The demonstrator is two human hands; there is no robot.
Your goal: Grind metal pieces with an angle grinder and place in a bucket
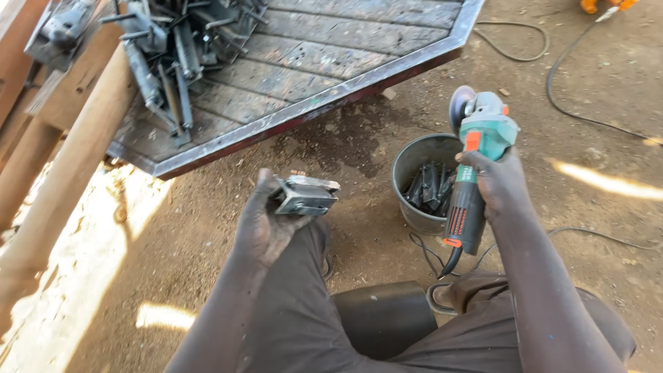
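The left hand [266,224] cups a small grey welded steel bracket [305,195], flat-plated with a folded lip, fingers curled under it above the person's knee. The right hand [498,183] is wrapped tight around a green-bodied angle grinder with a black and red handle [473,173], disc up, above a grey metal bucket [414,176]. The dark metal pieces in the bucket are hard to make out, and the grinder's cord runs off behind the leg.
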